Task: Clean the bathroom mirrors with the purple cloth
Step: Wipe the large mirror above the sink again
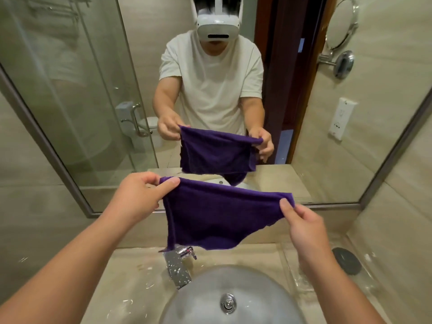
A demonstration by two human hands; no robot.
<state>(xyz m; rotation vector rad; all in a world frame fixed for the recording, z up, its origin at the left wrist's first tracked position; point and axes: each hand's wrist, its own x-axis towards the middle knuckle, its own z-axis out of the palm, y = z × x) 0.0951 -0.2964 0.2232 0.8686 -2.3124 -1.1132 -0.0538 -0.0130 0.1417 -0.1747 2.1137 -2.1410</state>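
Purple cloth, chrome tap.

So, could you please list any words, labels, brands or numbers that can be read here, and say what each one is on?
No text can be read.
White wall plate seen in the mirror: small dark marks, too blurred to read.
Purple cloth: no label or lettering shows.
Tap: no brand mark shows.
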